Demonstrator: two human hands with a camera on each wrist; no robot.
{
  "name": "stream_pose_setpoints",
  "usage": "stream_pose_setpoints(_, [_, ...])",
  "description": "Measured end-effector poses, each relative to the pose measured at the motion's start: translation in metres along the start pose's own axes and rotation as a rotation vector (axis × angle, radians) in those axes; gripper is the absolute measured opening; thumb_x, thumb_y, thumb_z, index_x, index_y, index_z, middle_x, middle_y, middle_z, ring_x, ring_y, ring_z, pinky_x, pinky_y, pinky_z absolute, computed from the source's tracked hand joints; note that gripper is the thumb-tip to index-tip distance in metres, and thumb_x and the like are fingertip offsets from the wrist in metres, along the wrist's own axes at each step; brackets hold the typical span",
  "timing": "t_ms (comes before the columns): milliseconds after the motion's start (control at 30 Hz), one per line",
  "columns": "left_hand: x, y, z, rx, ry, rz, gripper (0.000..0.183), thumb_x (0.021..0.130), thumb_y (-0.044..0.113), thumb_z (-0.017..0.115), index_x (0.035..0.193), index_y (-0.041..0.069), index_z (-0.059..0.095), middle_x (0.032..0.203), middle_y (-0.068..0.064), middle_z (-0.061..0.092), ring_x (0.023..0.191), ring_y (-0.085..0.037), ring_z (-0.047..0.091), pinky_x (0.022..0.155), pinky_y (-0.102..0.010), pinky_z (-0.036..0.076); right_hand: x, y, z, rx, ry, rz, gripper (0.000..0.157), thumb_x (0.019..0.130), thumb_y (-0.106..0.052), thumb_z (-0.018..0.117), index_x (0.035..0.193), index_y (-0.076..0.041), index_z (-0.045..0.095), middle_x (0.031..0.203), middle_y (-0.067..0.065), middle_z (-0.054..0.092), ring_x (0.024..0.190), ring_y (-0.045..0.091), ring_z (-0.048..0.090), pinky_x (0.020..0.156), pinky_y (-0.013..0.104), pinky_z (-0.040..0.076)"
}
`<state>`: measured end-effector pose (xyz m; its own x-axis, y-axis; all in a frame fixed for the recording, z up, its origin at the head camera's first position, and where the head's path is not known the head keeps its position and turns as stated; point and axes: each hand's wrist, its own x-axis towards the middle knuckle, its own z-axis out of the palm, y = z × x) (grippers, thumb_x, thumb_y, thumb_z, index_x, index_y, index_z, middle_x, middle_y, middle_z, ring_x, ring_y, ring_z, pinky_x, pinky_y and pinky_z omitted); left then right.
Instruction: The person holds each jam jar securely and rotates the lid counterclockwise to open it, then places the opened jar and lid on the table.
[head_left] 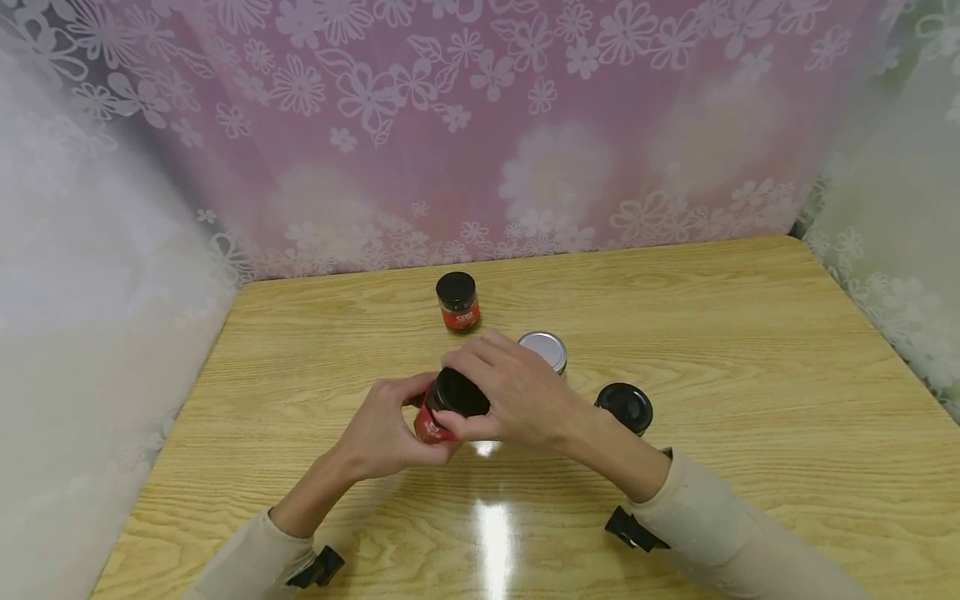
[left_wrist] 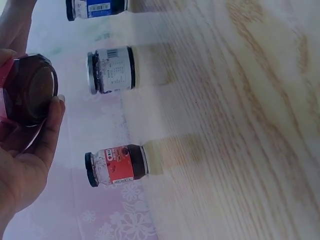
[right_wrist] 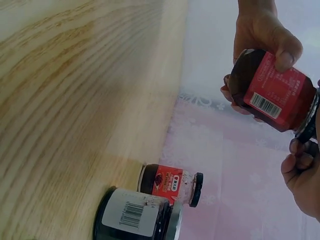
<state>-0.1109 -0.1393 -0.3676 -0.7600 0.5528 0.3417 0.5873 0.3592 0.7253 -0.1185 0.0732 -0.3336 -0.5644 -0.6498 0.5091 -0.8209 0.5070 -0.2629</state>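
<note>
A glass jar (head_left: pixel 427 427) with a red label is held up over the table. My left hand (head_left: pixel 386 427) grips its body, thumb and fingers on opposite sides. Over the top, my right hand (head_left: pixel 517 390) grips the black lid (head_left: pixel 463 393) with thumb and fingers round its edge. The right wrist view shows the jar (right_wrist: pixel 277 92) tilted, its barcode visible and dark contents inside. There the left hand (right_wrist: pixel 267 35) wraps the base end and the right hand (right_wrist: pixel 307 187) is at the lid end. The left wrist view shows the jar's base (left_wrist: pixel 40 92) above the tabletop.
A smaller red-labelled jar (head_left: pixel 460 318) with a black lid stands behind the hands. A silver-lidded jar (head_left: pixel 546 348) with a white label is partly hidden by the right hand. Beside the right forearm stands a black-lidded jar (head_left: pixel 626 407), blue-labelled in the left wrist view. Floral curtains (head_left: pixel 465 167) border the wooden table (head_left: pixel 750 350).
</note>
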Motion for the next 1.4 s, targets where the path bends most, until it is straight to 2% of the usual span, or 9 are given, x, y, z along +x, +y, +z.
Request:
stream_pose_setpoints(100, [-0.001, -0.001, 0.0, -0.01, -0.007, 0.005, 0.049, 0.069, 0.019, 0.079, 0.115, 0.017, 0.065, 0.093, 0.012, 0.067, 0.078, -0.006, 0.065, 0.065, -0.026, 0.053, 0.001, 0.001, -0.002, -0.017, -0.021, -0.036, 0.048, 0.089, -0.048, 0.055, 0.114, -0.008, 0.06, 0.103, 0.001, 0.059, 0.096, 0.016, 0.052, 0.078, 0.028, 0.045])
stream_pose_setpoints(200, [-0.002, -0.001, 0.0, -0.012, -0.012, -0.016, 0.049, 0.07, 0.022, 0.079, 0.117, 0.017, 0.064, 0.094, 0.012, 0.067, 0.078, -0.006, 0.065, 0.065, -0.026, 0.054, 0.0, 0.002, -0.004, -0.053, -0.054, -0.018, 0.051, 0.089, -0.052, 0.055, 0.118, -0.01, 0.061, 0.106, 0.0, 0.06, 0.098, 0.015, 0.053, 0.081, 0.03, 0.046])
stream_pose_setpoints(467, [-0.005, 0.001, 0.001, 0.077, 0.009, -0.103, 0.057, 0.068, 0.027, 0.082, 0.12, 0.016, 0.063, 0.093, 0.014, 0.066, 0.078, -0.003, 0.063, 0.064, -0.029, 0.054, -0.004, 0.0, -0.012, -0.131, -0.214, 0.185, 0.08, 0.083, -0.078, 0.04, 0.134, -0.017, 0.053, 0.123, -0.001, 0.058, 0.115, 0.019, 0.053, 0.096, 0.038, 0.042])
stream_pose_setpoints(600, [-0.004, 0.001, 0.002, 0.104, 0.017, -0.118, 0.057, 0.067, 0.027, 0.082, 0.119, 0.015, 0.063, 0.093, 0.013, 0.066, 0.077, -0.003, 0.063, 0.063, -0.027, 0.054, -0.004, -0.004, -0.01, -0.141, -0.216, 0.247, 0.074, 0.083, -0.079, 0.034, 0.122, -0.02, 0.057, 0.103, -0.007, 0.063, 0.09, 0.013, 0.059, 0.082, 0.034, 0.046])
stream_pose_setpoints(700, [-0.004, 0.002, 0.002, 0.112, 0.016, -0.12, 0.056, 0.068, 0.028, 0.083, 0.119, 0.015, 0.063, 0.093, 0.011, 0.066, 0.077, -0.002, 0.063, 0.062, -0.024, 0.053, -0.003, -0.007, -0.008, -0.152, -0.197, 0.278, 0.062, 0.085, -0.076, 0.038, 0.11, -0.023, 0.058, 0.085, -0.012, 0.059, 0.07, 0.008, 0.053, 0.065, 0.029, 0.045])
stream_pose_setpoints(767, [-0.004, 0.002, 0.002, 0.118, 0.011, -0.115, 0.055, 0.068, 0.028, 0.082, 0.118, 0.015, 0.063, 0.093, 0.011, 0.066, 0.076, -0.002, 0.063, 0.061, -0.023, 0.053, -0.003, -0.008, -0.007, -0.153, -0.188, 0.291, 0.056, 0.086, -0.073, 0.042, 0.108, -0.023, 0.058, 0.083, -0.012, 0.058, 0.069, 0.007, 0.052, 0.061, 0.027, 0.043])
stream_pose_setpoints(867, [-0.003, 0.001, 0.002, 0.121, 0.002, -0.107, 0.055, 0.068, 0.029, 0.082, 0.118, 0.016, 0.063, 0.093, 0.012, 0.066, 0.076, -0.001, 0.062, 0.061, -0.024, 0.053, -0.004, -0.008, -0.008, -0.135, -0.196, 0.297, 0.054, 0.086, -0.069, 0.047, 0.113, -0.023, 0.058, 0.09, -0.01, 0.058, 0.074, 0.007, 0.053, 0.061, 0.026, 0.044])
stream_pose_setpoints(1033, [-0.003, 0.0, 0.002, 0.103, -0.023, -0.111, 0.054, 0.069, 0.028, 0.082, 0.118, 0.016, 0.063, 0.093, 0.012, 0.066, 0.076, -0.002, 0.062, 0.062, -0.025, 0.053, -0.004, -0.005, -0.009, -0.095, -0.259, 0.266, 0.058, 0.089, -0.066, 0.045, 0.124, -0.021, 0.056, 0.102, -0.006, 0.059, 0.085, 0.009, 0.055, 0.067, 0.027, 0.045])
stream_pose_setpoints(1400, [-0.004, -0.004, 0.001, 0.075, -0.061, -0.074, 0.05, 0.07, 0.027, 0.081, 0.116, 0.018, 0.063, 0.092, 0.014, 0.065, 0.076, -0.002, 0.062, 0.063, -0.029, 0.054, -0.007, 0.001, -0.008, -0.102, -0.275, 0.177, 0.059, 0.091, -0.065, 0.041, 0.127, -0.021, 0.056, 0.104, -0.006, 0.057, 0.087, 0.01, 0.051, 0.074, 0.027, 0.045])
